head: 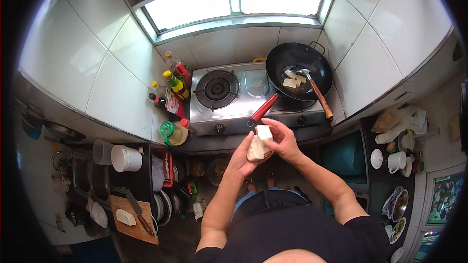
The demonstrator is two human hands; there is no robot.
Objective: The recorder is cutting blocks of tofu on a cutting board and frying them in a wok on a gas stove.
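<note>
Several white tofu slices (258, 148) rest in the palm of my left hand (242, 159), in front of the stove. My right hand (287, 142) has its thumb and fingers around one tofu piece (264, 132) at the top of the stack. Beyond my hands, a black wok (276, 60) stands on the right burner, its red handle (264, 108) pointing towards me. Several tofu pieces (290, 83) lie in the wok's bottom. A spatula with a wooden handle (319, 95) leans across the wok's right side.
The gas stove (234, 115) has a bare left burner (217, 88). Sauce bottles (176, 84) and a green-lidded jar (167, 133) stand left of it. At lower left, a cutting board (126, 226) holds a cleaver (134, 203) and a tofu block (125, 217). Dishes and a white mug (396, 162) sit at right.
</note>
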